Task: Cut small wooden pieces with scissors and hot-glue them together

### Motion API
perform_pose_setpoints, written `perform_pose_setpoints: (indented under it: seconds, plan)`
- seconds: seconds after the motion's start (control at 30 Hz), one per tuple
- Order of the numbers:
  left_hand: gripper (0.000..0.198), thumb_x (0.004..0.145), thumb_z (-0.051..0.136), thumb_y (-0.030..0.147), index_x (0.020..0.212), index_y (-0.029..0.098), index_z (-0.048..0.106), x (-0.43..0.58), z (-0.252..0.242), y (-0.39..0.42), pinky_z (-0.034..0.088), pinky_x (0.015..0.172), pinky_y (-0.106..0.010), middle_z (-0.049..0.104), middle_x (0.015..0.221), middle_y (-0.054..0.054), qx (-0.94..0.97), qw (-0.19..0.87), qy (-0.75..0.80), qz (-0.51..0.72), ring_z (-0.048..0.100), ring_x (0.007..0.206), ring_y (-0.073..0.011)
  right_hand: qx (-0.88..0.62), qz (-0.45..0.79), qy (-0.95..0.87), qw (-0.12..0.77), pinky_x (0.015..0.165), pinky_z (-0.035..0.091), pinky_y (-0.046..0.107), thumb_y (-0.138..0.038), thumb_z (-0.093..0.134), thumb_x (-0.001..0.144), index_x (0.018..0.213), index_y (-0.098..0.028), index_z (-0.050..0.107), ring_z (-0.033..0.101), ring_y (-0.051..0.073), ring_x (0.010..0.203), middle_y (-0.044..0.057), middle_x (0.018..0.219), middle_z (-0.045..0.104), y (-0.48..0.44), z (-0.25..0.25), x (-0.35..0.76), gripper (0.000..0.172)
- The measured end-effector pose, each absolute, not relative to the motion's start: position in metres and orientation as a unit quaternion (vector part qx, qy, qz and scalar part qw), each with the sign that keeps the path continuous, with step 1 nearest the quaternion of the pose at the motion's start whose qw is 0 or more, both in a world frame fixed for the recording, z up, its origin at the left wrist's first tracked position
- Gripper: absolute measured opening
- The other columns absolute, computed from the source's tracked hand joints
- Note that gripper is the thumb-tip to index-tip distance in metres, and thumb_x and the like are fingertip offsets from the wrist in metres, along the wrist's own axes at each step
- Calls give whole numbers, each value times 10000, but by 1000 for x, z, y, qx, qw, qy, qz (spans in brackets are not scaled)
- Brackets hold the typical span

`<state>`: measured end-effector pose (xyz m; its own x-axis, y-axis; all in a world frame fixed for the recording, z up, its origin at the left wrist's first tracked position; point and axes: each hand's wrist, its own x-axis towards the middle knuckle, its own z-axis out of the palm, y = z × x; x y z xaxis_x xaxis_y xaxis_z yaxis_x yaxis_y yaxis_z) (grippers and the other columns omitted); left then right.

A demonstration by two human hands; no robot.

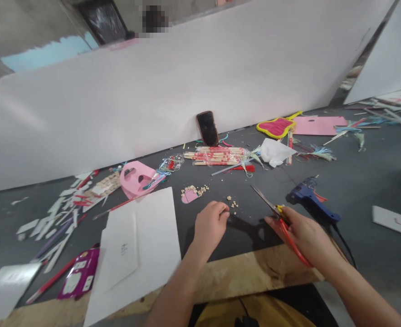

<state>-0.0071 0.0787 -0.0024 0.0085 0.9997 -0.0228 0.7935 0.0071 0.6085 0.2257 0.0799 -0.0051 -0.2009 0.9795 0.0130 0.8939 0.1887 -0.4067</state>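
Note:
My left hand (211,223) is over the dark tabletop with thumb and fingertips pinched together; what they hold, if anything, I cannot make out. Scissors (267,201) with red and yellow handles are in my right hand (304,231), their blades pointing away toward the upper left. Several small pale bead-like pieces (233,204) lie just beyond my left fingertips. More of them surround a small pink cutout (189,195) to the left. A blue glue gun (314,202) rests on its side to the right of the scissors.
A phone (207,128) leans on the white partition (173,91). In front lie wrapped sticks (219,156) and crumpled white plastic (276,152). White sheets (153,236), a pink cutout with holes (135,179) and a purple packet (80,274) are on the left. A pink board (319,126) lies back right.

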Motion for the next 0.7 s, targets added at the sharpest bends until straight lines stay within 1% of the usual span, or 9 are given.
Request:
perform_pose_setpoints:
  seconds: [0.07, 0.17, 0.27, 0.4, 0.47, 0.53, 0.6, 0.63, 0.7]
  plan:
    - [119, 814, 527, 212, 849, 245, 635, 1, -7, 89, 364, 674, -247, 646, 915, 4, 690, 201, 675, 165, 592, 828, -164, -626, 167, -750, 130, 457, 316, 252, -525, 402, 838, 681, -262, 382, 524, 180, 471, -27, 501, 515, 78, -8, 225, 307]
    - [111, 814, 526, 222, 814, 248, 634, 10, -15, 101, 341, 607, -253, 640, 919, -4, 694, 177, 687, 121, 604, 793, -176, -628, 178, -745, 136, 455, 313, 246, -538, 443, 824, 684, -262, 394, 525, 173, 464, -36, 501, 517, 77, -9, 223, 313]
    - [120, 820, 513, 220, 792, 235, 628, 13, -20, 106, 315, 571, -255, 630, 909, -17, 695, 173, 688, 119, 602, 751, -176, -631, 184, -741, 137, 450, 312, 247, -550, 445, 820, 687, -262, 410, 526, 172, 448, -41, 485, 509, 76, -8, 222, 319]
    - [131, 831, 502, 218, 771, 220, 619, 12, -20, 104, 304, 558, -251, 621, 910, -20, 698, 176, 683, 124, 586, 715, -159, -628, 178, -744, 147, 453, 321, 250, -527, 432, 838, 700, -262, 429, 558, 181, 482, -22, 532, 560, 75, -9, 221, 298]
    - [131, 836, 502, 219, 758, 210, 607, 9, -15, 100, 314, 568, -242, 617, 867, -14, 691, 190, 681, 152, 571, 711, -146, -622, 178, -746, 157, 461, 333, 249, -525, 431, 843, 711, -261, 425, 568, 182, 502, -18, 550, 570, 74, -9, 222, 295]
    - [122, 835, 513, 238, 747, 198, 587, 7, -8, 94, 319, 556, -226, 583, 722, 7, 650, 267, 671, 239, 533, 643, -121, -614, 179, -751, 167, 461, 338, 244, -533, 444, 838, 713, -260, 414, 557, 171, 494, -26, 549, 558, 72, -9, 222, 301]
    - [133, 819, 546, 296, 745, 187, 566, 6, -1, 87, 282, 475, -207, 479, 557, 48, 544, 421, 630, 361, 421, 481, -80, -600, 179, -759, 177, 455, 339, 237, -544, 468, 821, 723, -259, 408, 540, 156, 480, -34, 557, 549, 70, -7, 219, 308]
    - [150, 796, 578, 323, 750, 181, 558, 6, 3, 83, 246, 431, -199, 452, 530, 63, 475, 497, 598, 411, 349, 419, -59, -591, 178, -765, 181, 453, 340, 234, -547, 482, 812, 734, -257, 410, 534, 150, 475, -39, 561, 545, 69, -5, 216, 308]
    - [200, 732, 654, 334, 747, 166, 546, 6, 10, 78, 186, 382, -186, 511, 576, 57, 357, 600, 533, 479, 266, 365, -20, -572, 174, -780, 187, 452, 344, 233, -544, 507, 794, 772, -254, 420, 528, 146, 473, -46, 570, 537, 67, -2, 210, 304]
